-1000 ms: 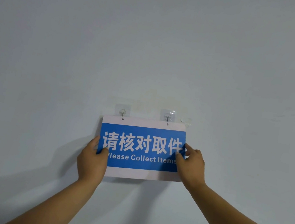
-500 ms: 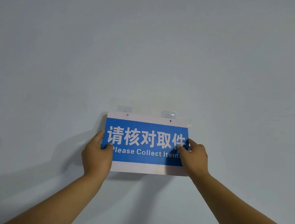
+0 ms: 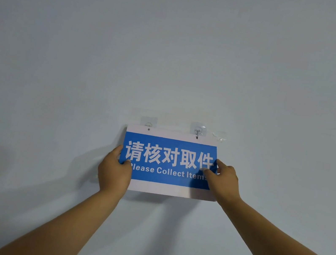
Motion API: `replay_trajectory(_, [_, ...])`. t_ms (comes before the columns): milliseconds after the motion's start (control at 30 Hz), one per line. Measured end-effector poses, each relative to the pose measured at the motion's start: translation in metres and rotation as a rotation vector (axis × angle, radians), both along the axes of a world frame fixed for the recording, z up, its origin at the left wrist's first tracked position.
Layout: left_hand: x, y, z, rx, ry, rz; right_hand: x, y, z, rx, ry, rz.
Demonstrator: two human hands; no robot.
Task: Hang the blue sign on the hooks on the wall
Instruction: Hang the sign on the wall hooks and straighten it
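both hands up at the wall (image 3: 63, 54): the left hand (image 3: 114, 170) is clamped on the blue sign (image 3: 167, 163) by its left edge, the right hand (image 3: 225, 182) pinches its right edge. above the knuckles, the sign's top strip sits just under two clear hooks, left hook (image 3: 148, 123) and right hook (image 3: 198, 130). whether either hole is caught, can't tell.

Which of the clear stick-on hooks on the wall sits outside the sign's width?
The third hook, farthest right beyond the blue sign's corner. The left hook and middle hook sit above the sign's two holes.
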State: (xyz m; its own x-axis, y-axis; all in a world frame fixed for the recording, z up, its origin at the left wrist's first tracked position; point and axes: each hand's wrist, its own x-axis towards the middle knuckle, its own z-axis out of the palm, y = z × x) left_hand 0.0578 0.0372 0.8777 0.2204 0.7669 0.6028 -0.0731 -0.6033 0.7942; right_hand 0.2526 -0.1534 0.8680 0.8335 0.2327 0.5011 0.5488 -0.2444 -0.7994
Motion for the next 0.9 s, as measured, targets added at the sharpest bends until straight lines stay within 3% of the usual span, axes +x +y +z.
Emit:
replay_trajectory(267, [0.004, 0.013, 0.010, 0.071, 0.120, 0.059, -0.002, 0.003, -0.003, -0.037, -0.018, -0.002])
replay_trajectory(667, [0.010, 0.017, 0.025, 0.060, 0.090, 0.123, -0.002, 0.006, -0.006, -0.012, -0.016, 0.016])
replay_trajectory(900, [0.013, 0.016, 0.000, 0.102, 0.099, 0.130, 0.001, -0.001, -0.004, 0.010, -0.039, 0.016])
